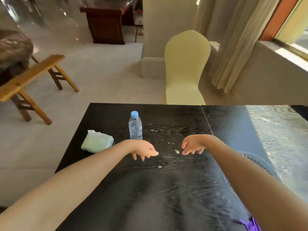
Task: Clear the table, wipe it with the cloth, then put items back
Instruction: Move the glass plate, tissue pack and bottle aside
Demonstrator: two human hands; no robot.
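Your black table carries a tissue pack at its left edge, then a bottle upright just right of it; no writing on either is legible. Small crumbs lie between your hands. Your left hand and right hand hang loosely spread and empty, fingers pointing down at the tabletop.

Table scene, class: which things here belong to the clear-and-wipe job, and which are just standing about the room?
Part of the job:
table
water bottle, upright
tissue pack, left of the bottle
crumbs between the hands
left hand and right hand, both empty

Just standing about:
covered chair
wooden bench
curtain
dark cabinet
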